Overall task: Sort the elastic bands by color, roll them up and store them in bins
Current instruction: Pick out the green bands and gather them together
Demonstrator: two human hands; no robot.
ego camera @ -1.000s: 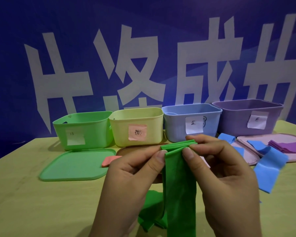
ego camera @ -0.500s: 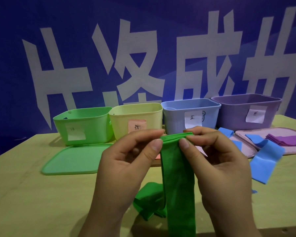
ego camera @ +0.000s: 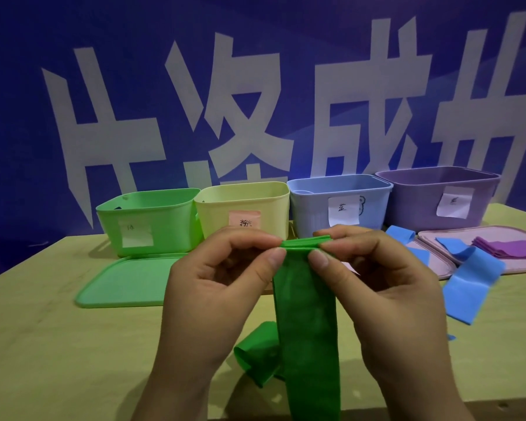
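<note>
A dark green elastic band [ego camera: 307, 323] hangs from both my hands, its top end folded into a small flat roll at my fingertips. My left hand [ego camera: 213, 287] pinches the roll's left side and my right hand [ego camera: 377, 287] pinches its right side. The band's lower end curls on the table at my left wrist. Four labelled bins stand in a row behind: green bin [ego camera: 149, 223], yellow bin [ego camera: 243, 208], blue bin [ego camera: 340, 202], purple bin [ego camera: 438, 196]. Blue bands [ego camera: 468, 281] lie to the right, and folded purple bands [ego camera: 510, 247] rest on a pink lid [ego camera: 438, 244].
A green lid [ego camera: 125, 281] lies flat in front of the green bin. A blue wall with large white characters rises behind the bins. The table's near edge [ego camera: 498, 405] runs along the bottom right.
My hands and the green roll have dropped slightly in view and moved closer together. The roll at my fingertips looks a little tighter.
</note>
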